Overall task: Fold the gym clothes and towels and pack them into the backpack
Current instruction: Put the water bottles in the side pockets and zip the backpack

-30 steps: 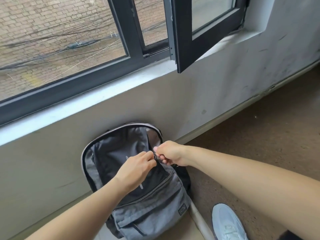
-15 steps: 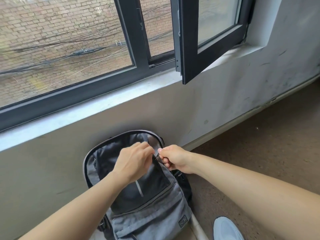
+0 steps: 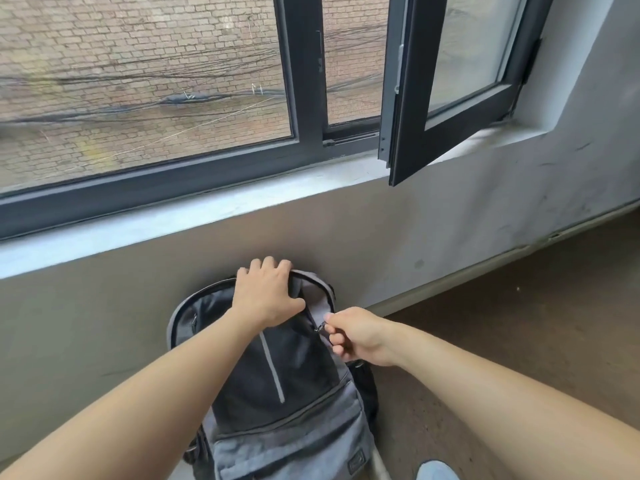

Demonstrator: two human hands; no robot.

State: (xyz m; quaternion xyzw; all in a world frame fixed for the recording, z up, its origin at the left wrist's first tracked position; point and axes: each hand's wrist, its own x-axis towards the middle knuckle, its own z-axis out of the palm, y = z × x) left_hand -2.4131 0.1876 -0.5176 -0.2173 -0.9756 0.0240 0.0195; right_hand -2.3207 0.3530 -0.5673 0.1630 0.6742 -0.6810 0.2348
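Against the wall (image 3: 398, 237) under the window sill (image 3: 207, 209), centre-near: grey backpack (image 3: 277, 393) stands on the floor (image 3: 519, 323), leaning back.

- Long axis runs near to far. Top end is far and touching the wall; bottom end is near and cut off by the frame edge. Front panel faces the camera, with the front pocket (image 3: 287, 452) at the near end.
- Left hand (image 3: 266, 296): on the far top edge of the backpack, fingers curled over the rim and gripping it, thumb spread out to the right on the front panel.
- Right hand (image 3: 356, 336): just right of the upper part of the bag, pinching the zipper pull (image 3: 320, 326) between thumb and fingers; remaining fingers curled in.
- Zipper pull sits on the bag's upper right side, between the two hands and nearer than the left hand.
- White shoe (image 3: 438, 471) on the floor, near right of the bag.
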